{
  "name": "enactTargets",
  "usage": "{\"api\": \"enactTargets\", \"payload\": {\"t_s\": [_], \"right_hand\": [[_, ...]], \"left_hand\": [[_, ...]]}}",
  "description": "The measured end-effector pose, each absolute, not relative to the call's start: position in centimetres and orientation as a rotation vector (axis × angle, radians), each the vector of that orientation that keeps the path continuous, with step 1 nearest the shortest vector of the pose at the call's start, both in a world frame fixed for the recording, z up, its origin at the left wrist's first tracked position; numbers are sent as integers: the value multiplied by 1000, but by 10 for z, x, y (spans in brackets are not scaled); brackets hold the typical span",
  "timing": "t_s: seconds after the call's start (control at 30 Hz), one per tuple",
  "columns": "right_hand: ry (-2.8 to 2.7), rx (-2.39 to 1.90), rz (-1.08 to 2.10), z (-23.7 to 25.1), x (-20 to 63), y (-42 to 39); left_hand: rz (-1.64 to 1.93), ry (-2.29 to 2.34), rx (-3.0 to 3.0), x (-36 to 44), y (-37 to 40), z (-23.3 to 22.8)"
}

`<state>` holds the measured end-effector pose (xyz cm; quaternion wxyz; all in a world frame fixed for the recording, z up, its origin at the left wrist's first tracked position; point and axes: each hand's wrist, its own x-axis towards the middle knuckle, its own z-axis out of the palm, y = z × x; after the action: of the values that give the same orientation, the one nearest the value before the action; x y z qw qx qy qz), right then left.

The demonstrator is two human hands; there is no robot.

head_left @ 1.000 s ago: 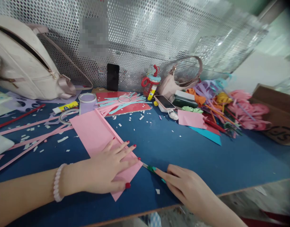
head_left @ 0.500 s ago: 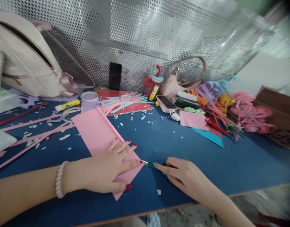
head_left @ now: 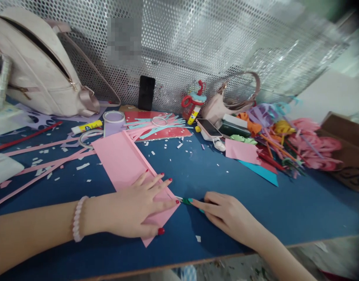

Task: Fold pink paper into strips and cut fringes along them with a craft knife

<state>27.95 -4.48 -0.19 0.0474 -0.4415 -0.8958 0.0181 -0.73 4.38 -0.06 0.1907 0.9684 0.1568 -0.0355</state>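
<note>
- Head view, looking down on a blue work table (head_left: 255, 195) backed by a perforated metal screen (head_left: 197, 47).
- Left hand (head_left: 135, 210): open, palm down, fingers spread flat on the near end of a long pink paper sheet (head_left: 120, 160); a pale bead bracelet (head_left: 77, 218) circles the wrist.
- Pink paper sheet: lies flat on the table, running from the hand away toward a clear tape roll (head_left: 86, 137); a narrow folded strip runs along its right edge.
- Right hand (head_left: 223, 214): closed around a small green-handled cutting tool (head_left: 185, 201), whose tip touches the right edge of the pink sheet just beside the left index fingertip.
- Small white paper scraps (head_left: 170, 150) lie scattered around the sheet, with long pink paper strips (head_left: 41, 164) to its left.
- Far edge, left to right: a cream backpack (head_left: 35, 66), a yellow glue stick (head_left: 87, 126), a black phone (head_left: 146, 93) upright against the screen, a red card bearing cut strips (head_left: 158, 128), and a heap of coloured paper flowers (head_left: 296, 136).
</note>
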Motion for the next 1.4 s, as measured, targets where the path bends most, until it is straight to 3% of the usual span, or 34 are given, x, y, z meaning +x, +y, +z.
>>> {"api": "enactTargets", "payload": {"t_s": [0.67,0.8,1.07,1.4], "right_hand": [[-2800,-1295,37,3,278,-20],[-2783,-1289,76,4,278,-17],[-2493,-1469,668,8,292,-27],[-2186,-1600,1033,4,294,-32]], "left_hand": [[-175,445,2715,-6,43,6],[-58,407,2756,-7,42,2],[516,331,2772,-6,47,-4],[544,487,2427,1,55,-13]]}}
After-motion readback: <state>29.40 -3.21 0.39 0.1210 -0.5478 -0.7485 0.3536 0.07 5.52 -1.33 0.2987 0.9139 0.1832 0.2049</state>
